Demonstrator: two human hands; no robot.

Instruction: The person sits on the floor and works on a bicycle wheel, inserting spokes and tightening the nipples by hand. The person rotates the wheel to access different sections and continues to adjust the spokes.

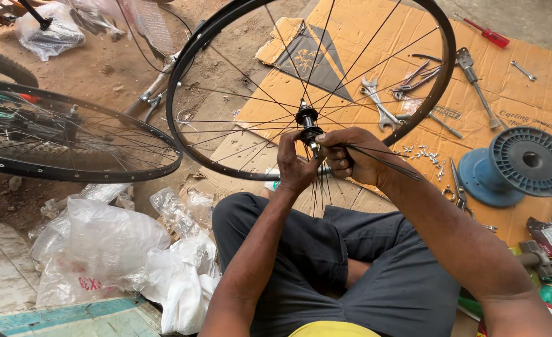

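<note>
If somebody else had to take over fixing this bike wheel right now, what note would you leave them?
Left hand: fingers closed on the spokes just below the black hub.
Right hand: pinching a loose bundle of spokes beside the hub.
The black rim stands tilted over the lap, above the cardboard.
Done: many spokes already run from hub to rim.
Left: the bundled spokes are not yet attached to the rim.
Nearby: spanners, small metal bits, blue spool, a second wheel at left.
</note>
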